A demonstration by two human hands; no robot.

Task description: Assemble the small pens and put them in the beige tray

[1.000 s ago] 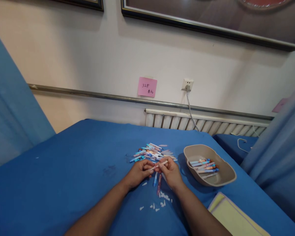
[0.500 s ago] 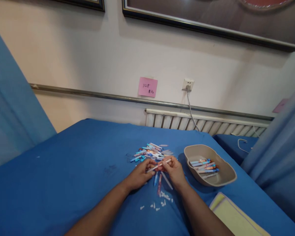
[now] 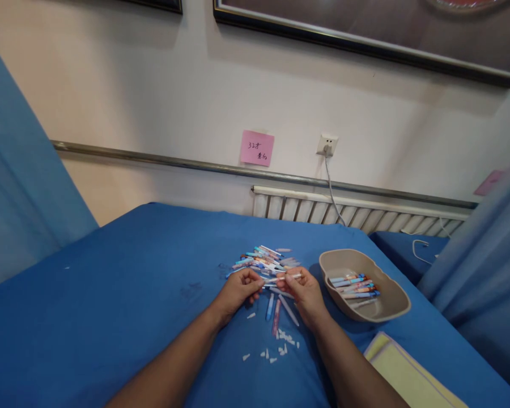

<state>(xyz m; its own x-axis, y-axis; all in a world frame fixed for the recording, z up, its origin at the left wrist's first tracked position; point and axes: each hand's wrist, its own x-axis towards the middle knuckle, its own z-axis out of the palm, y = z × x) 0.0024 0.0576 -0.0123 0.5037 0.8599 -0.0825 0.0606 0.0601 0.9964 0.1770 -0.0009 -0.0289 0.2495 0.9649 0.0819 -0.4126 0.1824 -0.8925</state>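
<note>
Both my hands are closed over the blue-covered surface, in front of a pile of pens (image 3: pixel 261 258). My right hand (image 3: pixel 305 293) pinches a slim, light-coloured pen (image 3: pixel 296 276), which lies nearly level. At its thin left end the fingertips of my left hand (image 3: pixel 239 292) are pressed together; whether a small part is between them is hard to see. Below the hands lie a blue pen (image 3: pixel 270 306), a pink patterned pen (image 3: pixel 276 317) and a whitish pen (image 3: pixel 289 310). Several small white cone-shaped tips (image 3: pixel 285 336) are scattered nearer to me, and one white tip (image 3: pixel 251 315) sits by my left hand.
A beige bin (image 3: pixel 393 294) holding several pens stands to the right. In front of it lies a folded yellow cloth (image 3: pixel 408 371). Behind the blue-covered surface (image 3: pixel 110 294) are a white radiator (image 3: pixel 289 207) and a plugged-in cable (image 3: pixel 331 190). Blue curtains (image 3: pixel 29 170) hang at the sides.
My left hand has shifted left along the pen to its end, and my right hand has moved slightly right. The white tip near my left hand now shows fully.
</note>
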